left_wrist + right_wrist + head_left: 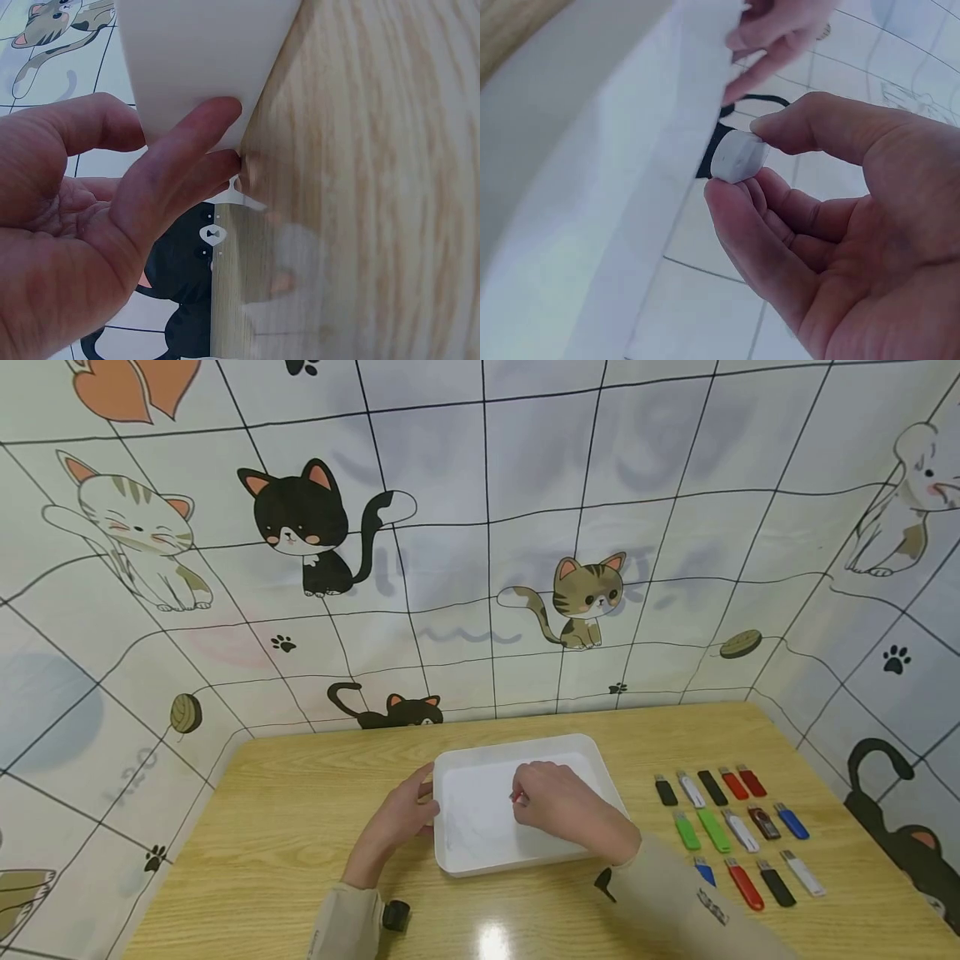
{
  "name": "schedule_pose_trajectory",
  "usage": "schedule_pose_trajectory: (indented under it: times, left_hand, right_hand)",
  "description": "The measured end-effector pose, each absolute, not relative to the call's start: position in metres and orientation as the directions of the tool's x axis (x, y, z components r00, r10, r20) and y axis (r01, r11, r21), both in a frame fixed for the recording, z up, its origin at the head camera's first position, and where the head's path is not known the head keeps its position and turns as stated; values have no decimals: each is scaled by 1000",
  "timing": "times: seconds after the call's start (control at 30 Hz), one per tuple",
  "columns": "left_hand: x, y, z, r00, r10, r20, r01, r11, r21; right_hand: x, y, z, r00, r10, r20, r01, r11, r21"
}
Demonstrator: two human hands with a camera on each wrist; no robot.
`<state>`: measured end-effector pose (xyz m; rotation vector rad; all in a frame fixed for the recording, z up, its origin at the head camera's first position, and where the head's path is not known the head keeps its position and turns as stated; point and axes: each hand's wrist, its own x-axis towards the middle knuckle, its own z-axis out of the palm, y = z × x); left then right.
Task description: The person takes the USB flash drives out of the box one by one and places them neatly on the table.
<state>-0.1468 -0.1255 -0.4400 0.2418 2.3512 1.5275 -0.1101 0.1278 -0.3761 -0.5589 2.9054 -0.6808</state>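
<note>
A shallow white tray [465,856] stands on the wooden table [300,802]. My left hand [399,814] is at its left side; in the left wrist view thumb and fingers touch the outside of the tray wall [195,60]. Over the tray, my right hand [558,802] pinches a small white piece [739,156] between thumb and fingertips. A reddish bit shows by those fingertips in the head view. Most of the held piece is hidden by the fingers, and I cannot tell its kind.
Several USB sticks [712,829] in black, white, red, green and blue lie in three rows on the right of the table. A wall covering printed with cats [300,527] rises behind the table and on both sides. The right sleeve [675,893] reaches across near the sticks.
</note>
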Motion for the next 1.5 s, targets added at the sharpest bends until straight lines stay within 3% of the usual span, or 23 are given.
schedule_pose_trajectory:
  times: [0.63,1.5]
  left_hand:
    - [-150,-124,-442,-932,308,-189,-37,439,898]
    - [-148,-122,-439,-932,309,-187,-32,445,895]
  right_hand:
    - [-92,215,-344,-956,-292,-15,-255,856,-450]
    - [-55,363,-386,-995,-94,24,-96,919,-383]
